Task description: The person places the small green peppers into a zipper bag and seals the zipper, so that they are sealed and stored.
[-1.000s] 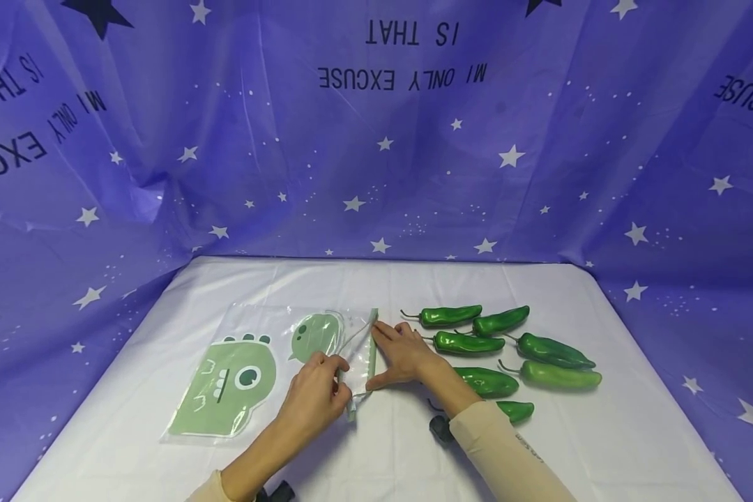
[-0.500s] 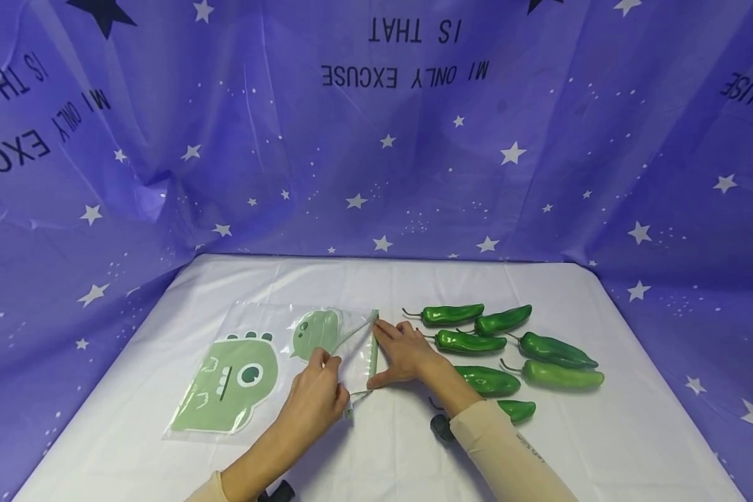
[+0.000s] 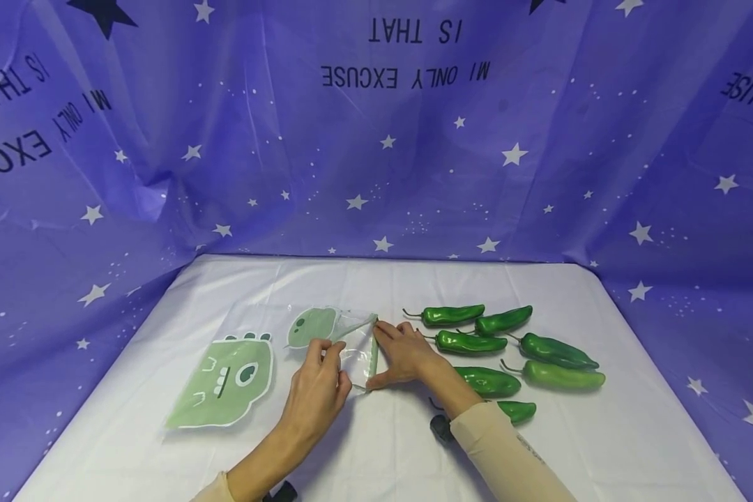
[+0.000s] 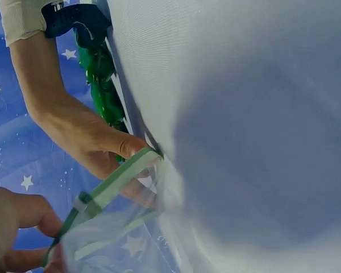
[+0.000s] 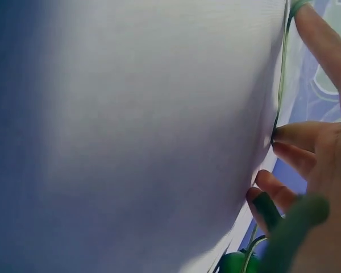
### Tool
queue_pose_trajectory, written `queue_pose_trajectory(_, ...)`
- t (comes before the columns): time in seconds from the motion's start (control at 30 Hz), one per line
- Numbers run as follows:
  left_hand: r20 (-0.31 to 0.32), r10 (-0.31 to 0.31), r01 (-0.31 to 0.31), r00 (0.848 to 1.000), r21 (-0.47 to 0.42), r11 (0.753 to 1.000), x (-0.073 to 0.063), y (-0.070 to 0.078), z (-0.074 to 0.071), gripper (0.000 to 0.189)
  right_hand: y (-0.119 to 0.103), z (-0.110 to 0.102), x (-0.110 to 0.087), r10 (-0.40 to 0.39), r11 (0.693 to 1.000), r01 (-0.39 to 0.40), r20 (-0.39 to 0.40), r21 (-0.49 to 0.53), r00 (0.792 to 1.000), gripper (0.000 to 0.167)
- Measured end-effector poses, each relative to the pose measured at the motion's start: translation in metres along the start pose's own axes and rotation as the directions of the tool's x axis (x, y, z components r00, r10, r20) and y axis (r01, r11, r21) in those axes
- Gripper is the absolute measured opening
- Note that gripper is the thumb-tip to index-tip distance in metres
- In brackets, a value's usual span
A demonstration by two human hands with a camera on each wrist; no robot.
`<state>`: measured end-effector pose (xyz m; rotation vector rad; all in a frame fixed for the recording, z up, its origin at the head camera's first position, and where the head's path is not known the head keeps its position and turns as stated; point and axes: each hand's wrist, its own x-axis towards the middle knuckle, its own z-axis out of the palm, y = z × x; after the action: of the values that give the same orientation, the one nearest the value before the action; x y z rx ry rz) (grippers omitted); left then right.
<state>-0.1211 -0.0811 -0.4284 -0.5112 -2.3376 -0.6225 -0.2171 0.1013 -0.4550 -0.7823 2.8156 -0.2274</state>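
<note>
A clear zip bag (image 3: pixel 245 383) with green monster prints lies on the white table, its mouth toward the right. My left hand (image 3: pixel 316 383) pinches the upper edge of that mouth and holds it raised. In the left wrist view the green zip strip (image 4: pixel 116 181) slants up to the fingers of this hand (image 4: pixel 17 222), and the mouth gapes. My right hand (image 3: pixel 408 352) presses the lower edge to the table, thumb and forefinger spread along it. Right of the bag lie several green peppers (image 3: pixel 561 375), some partly hidden by the right forearm.
A white cloth covers the table (image 3: pixel 627 446). Purple curtains (image 3: pixel 376 160) with stars and lettering stand behind and at both sides. A dark wrist-camera part (image 3: pixel 440 429) sits under the right forearm, close to the nearest peppers.
The left hand has lifted the upper edge a little, so the mouth gapes wider and the zip strip's near end no longer hangs below the hand. The right hand stays in place.
</note>
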Motion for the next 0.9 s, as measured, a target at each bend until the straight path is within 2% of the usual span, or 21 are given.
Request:
queue_pose_trajectory(0.2,-0.043,0.017,-0.02,0.999,-0.078,0.997,0.0036,-0.0026,0.0034,0.045,-0.002,-0.0021,-0.006,-0.019,1.0,0.019,-0.017,-0.009,1.0,0.107)
queue_pose_trajectory(0.5,-0.013,-0.053,0.051,0.999,-0.108,0.993,0.0057,-0.0049,0.0042,0.047,0.0017,-0.0039,-0.004,-0.013,1.0,0.012,-0.032,-0.023,0.999,0.105)
queue_pose_trajectory(0.9,0.017,-0.121,0.122,0.993,-0.13,0.984,0.0011,-0.0055,-0.0002,0.046,0.0029,-0.0022,-0.0016,-0.023,1.0,0.023,-0.039,-0.012,0.999,0.106)
